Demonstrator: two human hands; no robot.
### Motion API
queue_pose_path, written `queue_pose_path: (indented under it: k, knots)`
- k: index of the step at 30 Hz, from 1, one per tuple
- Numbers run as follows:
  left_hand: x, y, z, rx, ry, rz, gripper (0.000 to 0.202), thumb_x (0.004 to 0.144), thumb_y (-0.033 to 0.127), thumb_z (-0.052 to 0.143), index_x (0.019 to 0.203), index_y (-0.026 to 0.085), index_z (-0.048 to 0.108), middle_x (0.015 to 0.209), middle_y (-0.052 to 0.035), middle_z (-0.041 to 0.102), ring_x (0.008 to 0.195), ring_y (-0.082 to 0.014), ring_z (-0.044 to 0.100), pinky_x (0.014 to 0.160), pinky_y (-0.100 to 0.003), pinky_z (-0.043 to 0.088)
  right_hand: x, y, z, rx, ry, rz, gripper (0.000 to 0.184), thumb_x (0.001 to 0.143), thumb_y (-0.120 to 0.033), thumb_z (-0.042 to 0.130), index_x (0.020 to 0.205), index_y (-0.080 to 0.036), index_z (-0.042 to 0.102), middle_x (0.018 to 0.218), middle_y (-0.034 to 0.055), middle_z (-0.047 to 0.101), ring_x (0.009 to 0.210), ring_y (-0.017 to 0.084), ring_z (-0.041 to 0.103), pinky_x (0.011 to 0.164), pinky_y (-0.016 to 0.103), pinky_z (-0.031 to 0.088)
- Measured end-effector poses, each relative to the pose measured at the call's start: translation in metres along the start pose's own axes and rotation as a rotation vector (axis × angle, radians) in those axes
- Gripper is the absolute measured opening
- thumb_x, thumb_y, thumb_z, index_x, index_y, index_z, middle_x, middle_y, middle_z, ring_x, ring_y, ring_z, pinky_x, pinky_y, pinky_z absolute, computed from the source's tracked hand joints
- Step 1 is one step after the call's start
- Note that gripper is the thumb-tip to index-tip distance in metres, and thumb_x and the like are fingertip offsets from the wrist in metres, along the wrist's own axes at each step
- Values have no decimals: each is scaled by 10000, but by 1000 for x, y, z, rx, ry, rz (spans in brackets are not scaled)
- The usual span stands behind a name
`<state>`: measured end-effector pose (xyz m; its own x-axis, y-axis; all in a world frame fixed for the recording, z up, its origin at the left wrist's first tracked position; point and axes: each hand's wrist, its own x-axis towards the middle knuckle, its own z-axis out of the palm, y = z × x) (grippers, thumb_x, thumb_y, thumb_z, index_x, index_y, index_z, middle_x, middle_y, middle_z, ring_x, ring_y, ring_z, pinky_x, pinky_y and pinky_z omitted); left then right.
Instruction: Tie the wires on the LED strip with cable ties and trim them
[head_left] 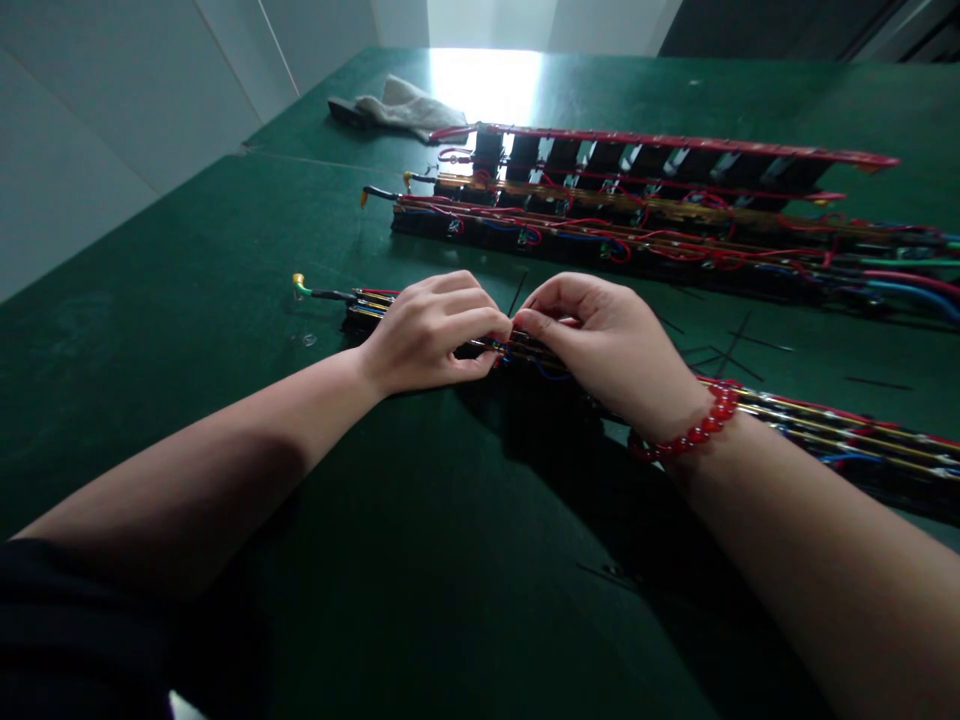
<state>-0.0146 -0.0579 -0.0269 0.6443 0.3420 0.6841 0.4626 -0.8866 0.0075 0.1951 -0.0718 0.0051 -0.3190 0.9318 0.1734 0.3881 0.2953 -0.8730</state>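
Observation:
A long black strip assembly [847,430] with brass-coloured rails and red and blue wires lies across the green table. Over its left part rests my left hand [442,330], fingers curled and thumb close to the index finger at the wires. My right hand [585,325], with a red bead bracelet [701,430] at the wrist, pinches at the same spot, its fingertips nearly meeting the left ones. Whatever is between the fingertips is too small to make out. From the strip's left end sticks out a green and black wire with a yellow terminal [298,282].
Behind my hands lie more wired strip assemblies [600,235], one standing with black upright plates. A pale cloth glove [409,108] lies at the back left of the green table [187,400]. Several thin black cable ties [727,355] are scattered to the right.

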Motion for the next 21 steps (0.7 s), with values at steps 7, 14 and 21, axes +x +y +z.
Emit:
queue_pose_path:
  k: [7,14,21]
  knots:
    - [0,1,-1,32,-41,2,95,886,211,635,804,202,683,861,-16,717,828,-155,622,758,-316,533,0,-1,-1,15,30,-1,130,840,-295,678,800,-174,658,834,47,671,792,177,599,686,315,465]
    - [0,2,-1,-15,-25,-8,43,878,191,633,850,192,667,856,-22,711,814,-155,610,743,-305,524,-1,-2,-2,41,14,32,146,833,-326,716,799,-188,679,822,45,691,753,175,608,656,314,475]
    - [0,1,-1,-5,-20,2,53,886,203,636,902,202,686,865,-19,726,820,-153,625,740,-300,520,-2,-1,-2,126,-15,67,214,808,-395,761,803,-200,672,798,45,707,734,177,630,626,306,488]
